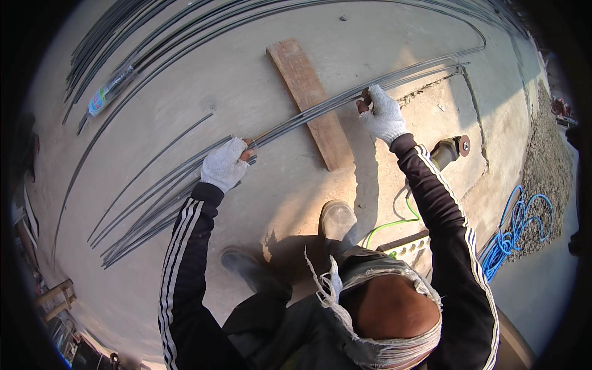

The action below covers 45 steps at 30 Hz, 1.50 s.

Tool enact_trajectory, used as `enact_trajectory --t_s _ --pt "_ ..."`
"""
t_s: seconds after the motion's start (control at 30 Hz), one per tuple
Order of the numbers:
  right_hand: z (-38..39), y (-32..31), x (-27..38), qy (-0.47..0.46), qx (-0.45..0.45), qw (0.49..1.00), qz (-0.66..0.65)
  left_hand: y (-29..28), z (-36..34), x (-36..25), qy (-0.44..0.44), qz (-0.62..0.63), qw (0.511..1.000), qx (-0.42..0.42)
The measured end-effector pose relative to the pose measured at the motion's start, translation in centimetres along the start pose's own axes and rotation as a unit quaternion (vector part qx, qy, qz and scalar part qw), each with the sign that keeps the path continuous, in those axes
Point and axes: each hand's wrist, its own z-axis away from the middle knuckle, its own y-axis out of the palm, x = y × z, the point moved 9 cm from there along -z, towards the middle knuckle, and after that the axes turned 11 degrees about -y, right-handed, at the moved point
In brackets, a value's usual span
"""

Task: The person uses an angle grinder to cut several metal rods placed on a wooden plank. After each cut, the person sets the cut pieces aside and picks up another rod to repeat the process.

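Long thin steel rods (320,110) lie in a loose bundle across a wooden plank (308,92). Fingerless white knit gloves cover both hands. My left hand (226,163) is closed around rods to the left of the plank, with its fingertips curled over them. Just right of the plank, my right hand (383,116) has its thumb and fingers bent in a grip at the bundle's upper edge. More cut rod ends (142,228) fan out on the concrete beyond my left hand, to the lower left. One shorter rod (154,172) rests apart from them.
A grinder (453,150) with a brown disc lies right of my right forearm. A green cord (391,226) runs by a power strip (410,246). Blue hose (512,237) is coiled near gravel (549,179). A plastic bottle (110,92) sits among long rods at upper left.
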Motion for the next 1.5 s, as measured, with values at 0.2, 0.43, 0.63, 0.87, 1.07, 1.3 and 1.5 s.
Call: enact_trajectory --t_s 0.2,0.43,0.63,0.87,1.07,1.3,1.5 --pt "2.8 -2.6 -13.3 0.335 -0.167 0.910 -0.179 0.4 -0.2 0.1 -0.016 -0.013 1.000 0.018" --pt "2.0 2.5 -19.2 0.371 -0.286 0.664 -0.583 0.5 0.0 0.6 -0.035 -0.008 0.999 0.037" --pt "4.0 -0.4 -17.9 0.277 -0.387 0.656 -0.586 -0.8 0.2 -0.5 0.005 0.020 0.999 -0.025" --pt "1.8 -3.4 -15.1 0.215 -0.365 0.665 -0.615 -0.6 -0.1 -0.5 -0.029 0.011 0.999 0.018" --pt "0.2 -4.0 -14.8 0.221 -0.373 0.663 -0.610 -0.4 0.1 -0.5 -0.003 -0.009 1.000 0.008" --pt "-1.5 -2.1 -14.9 0.251 -0.378 0.689 -0.565 0.1 0.1 -0.2 -0.014 -0.013 1.000 0.022" --pt "-1.4 -0.9 -17.5 0.310 -0.369 0.742 -0.466 0.2 0.1 -0.1 -0.028 0.007 0.999 0.032"
